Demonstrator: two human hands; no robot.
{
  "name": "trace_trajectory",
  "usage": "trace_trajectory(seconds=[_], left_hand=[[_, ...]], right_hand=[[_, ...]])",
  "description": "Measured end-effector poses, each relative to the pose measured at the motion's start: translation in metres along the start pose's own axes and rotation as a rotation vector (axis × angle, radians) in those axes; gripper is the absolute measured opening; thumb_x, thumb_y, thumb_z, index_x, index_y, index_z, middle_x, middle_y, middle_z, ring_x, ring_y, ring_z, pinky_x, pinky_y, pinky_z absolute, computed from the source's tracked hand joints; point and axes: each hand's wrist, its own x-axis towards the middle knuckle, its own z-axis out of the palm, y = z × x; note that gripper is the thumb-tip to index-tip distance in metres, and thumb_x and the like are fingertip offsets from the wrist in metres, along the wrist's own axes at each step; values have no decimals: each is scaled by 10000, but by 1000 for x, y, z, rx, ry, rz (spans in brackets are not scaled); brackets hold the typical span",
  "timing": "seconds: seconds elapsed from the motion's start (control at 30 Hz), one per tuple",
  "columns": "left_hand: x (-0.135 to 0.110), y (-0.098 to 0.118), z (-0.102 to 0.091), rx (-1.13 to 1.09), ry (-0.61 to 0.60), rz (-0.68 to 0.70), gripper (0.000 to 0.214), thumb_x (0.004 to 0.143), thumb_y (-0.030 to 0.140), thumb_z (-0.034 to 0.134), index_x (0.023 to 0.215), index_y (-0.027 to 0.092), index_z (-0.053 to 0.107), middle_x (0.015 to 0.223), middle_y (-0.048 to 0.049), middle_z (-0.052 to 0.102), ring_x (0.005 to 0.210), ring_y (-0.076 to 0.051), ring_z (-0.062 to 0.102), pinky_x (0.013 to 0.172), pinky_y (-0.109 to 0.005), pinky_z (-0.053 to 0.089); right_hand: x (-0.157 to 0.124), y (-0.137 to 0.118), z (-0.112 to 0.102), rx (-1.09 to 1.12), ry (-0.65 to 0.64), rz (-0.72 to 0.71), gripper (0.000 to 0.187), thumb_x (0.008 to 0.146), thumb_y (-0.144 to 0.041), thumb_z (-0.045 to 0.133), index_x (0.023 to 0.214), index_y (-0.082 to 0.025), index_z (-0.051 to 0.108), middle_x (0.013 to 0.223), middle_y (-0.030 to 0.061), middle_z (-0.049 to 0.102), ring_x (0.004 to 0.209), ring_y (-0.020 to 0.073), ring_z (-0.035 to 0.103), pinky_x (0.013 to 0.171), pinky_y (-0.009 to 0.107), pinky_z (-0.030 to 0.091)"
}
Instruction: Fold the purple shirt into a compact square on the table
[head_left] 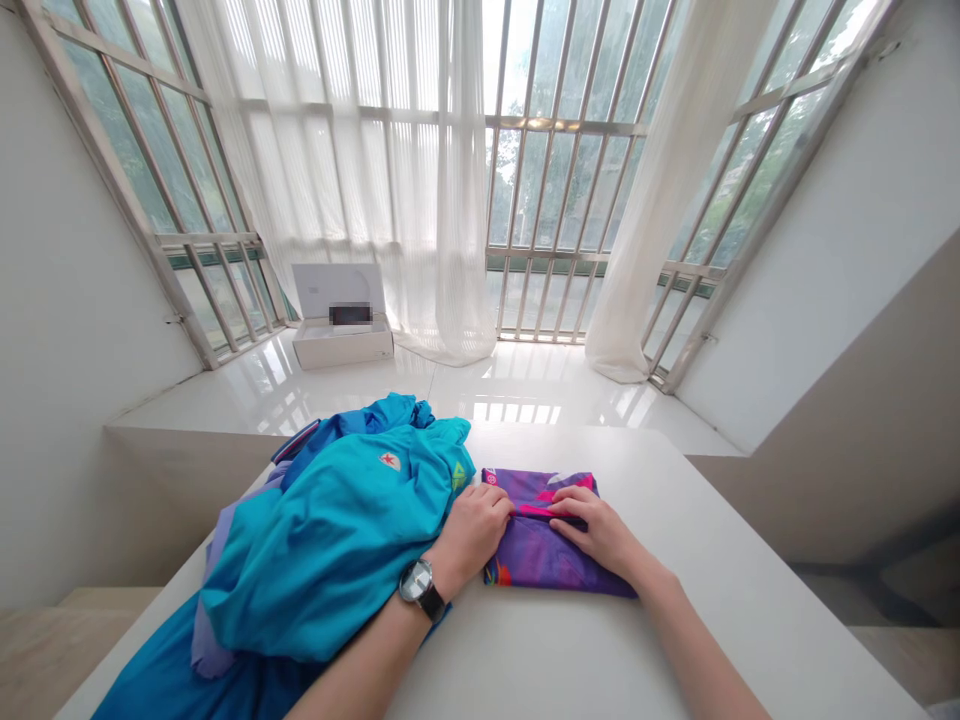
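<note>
A purple garment with pink and red print point(540, 555) lies folded into a small rectangle on the white table point(720, 560). My left hand point(472, 530), with a watch on the wrist, rests on its left edge with the fingers curled onto the cloth. My right hand point(596, 525) presses on the top of the bundle, fingers laid on a pink fold. A heap of turquoise and blue jackets point(330, 540) sits just left of my left hand and hangs over the table's left edge.
Beyond the table is a glossy white window ledge point(525, 385) with an open white box point(341, 325) on it. Sheer curtains point(420, 170) hang before barred windows. A grey wall point(847, 440) runs along the right.
</note>
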Motion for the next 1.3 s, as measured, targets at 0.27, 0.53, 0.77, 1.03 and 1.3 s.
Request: trace_trajectory(seconds=[0.27, 0.53, 0.77, 1.03, 1.3], left_hand=[[-2, 3, 5, -120, -17, 112, 192, 982, 208, 537, 1077, 193, 703, 1112, -59, 728, 1023, -226, 657, 930, -377, 519], [-1, 3, 1, -69, -101, 96, 184, 990, 187, 528, 1043, 201, 704, 979, -49, 735, 954, -204, 647, 870, -334, 492], [0, 5, 0, 20, -93, 91, 158, 988, 276, 562, 1065, 221, 689, 935, -35, 690, 899, -210, 611, 811, -345, 480], [-1, 5, 4, 21, -89, 112, 218, 1014, 276, 507, 969, 221, 712, 935, -41, 667, 891, -203, 589, 797, -350, 470], [-1, 5, 0, 4, -83, 84, 172, 988, 245, 546, 883, 185, 668, 925, -40, 670, 901, -203, 593, 835, -356, 471]], right_hand=[[0, -3, 0, -8, -1, 12, 143, 917, -344, 610, 927, -275, 735, 1130, 54, 683, 1051, 219, 654, 936, 369, 544], [-1, -12, -7, 4, -52, 51, 173, 910, -338, 610, 779, -247, 677, 1078, 47, 682, 999, 210, 652, 881, 365, 542], [-1, -28, -16, 42, -95, 75, 133, 862, -329, 661, 756, -249, 643, 987, 38, 672, 938, 209, 645, 854, 357, 539], [-1, -45, -14, 44, -84, 13, 65, 876, -310, 631, 900, -252, 648, 1036, 44, 642, 966, 202, 625, 890, 353, 525], [0, -36, -10, 82, -131, 38, 90, 875, -336, 656, 837, -263, 692, 992, 40, 646, 954, 207, 631, 900, 366, 533]])
